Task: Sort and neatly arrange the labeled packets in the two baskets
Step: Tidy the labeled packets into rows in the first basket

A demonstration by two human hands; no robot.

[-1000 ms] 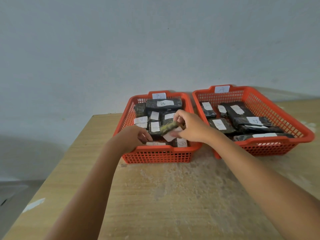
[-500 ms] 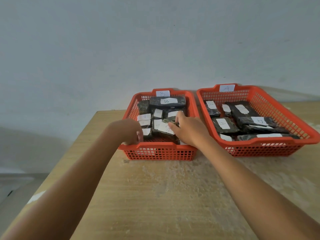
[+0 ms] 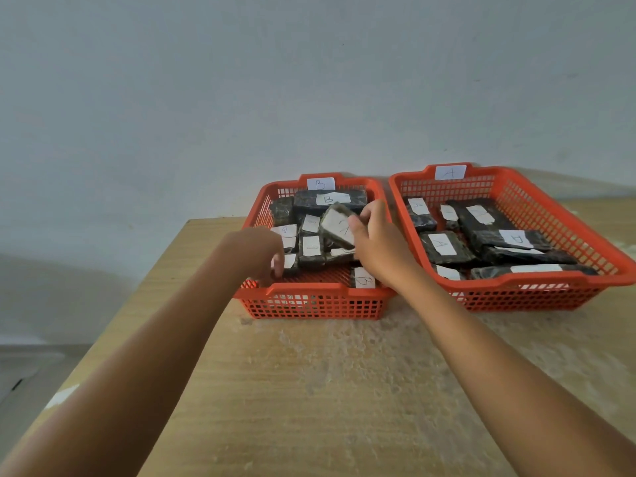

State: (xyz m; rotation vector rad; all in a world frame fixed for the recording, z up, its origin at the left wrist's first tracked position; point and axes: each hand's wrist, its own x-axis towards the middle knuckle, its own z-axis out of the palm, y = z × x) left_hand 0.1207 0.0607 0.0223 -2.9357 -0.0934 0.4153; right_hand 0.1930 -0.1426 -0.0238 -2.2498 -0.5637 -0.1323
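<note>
**Entry: packet lifted over the B basket**

- Left orange plastic mesh basket point(image 3: 311, 297), on pale wooden table point(image 3: 309, 390), tagged "B" on white card at far rim point(image 3: 320, 184). Holds dark wrapped packets with white paper labels; "B" legible on the long packet at the back point(image 3: 328, 199) and on the near-right packet point(image 3: 364, 278). Other labels there too small to read.
- Right orange plastic mesh basket point(image 3: 550, 290), just beside the first, rim card point(image 3: 450, 172) reading "A". Legible "A" on the centre-left packet point(image 3: 442, 244) and on the long packet to its right point(image 3: 516, 238).
- Right hand point(image 3: 375, 242): fingers curled round a dark tilted packet with white label point(image 3: 339, 226), raised above the B basket; letter on it blurred, not readable.
- Left hand point(image 3: 261, 253): at near-left corner of the B basket, fingertips touching a labelled packet point(image 3: 289, 261); grip cannot be told.
- Handling advice: read the label before placing; lay flat, label up, edges squared against neighbours; steady adjoining packets with the left hand.
</note>
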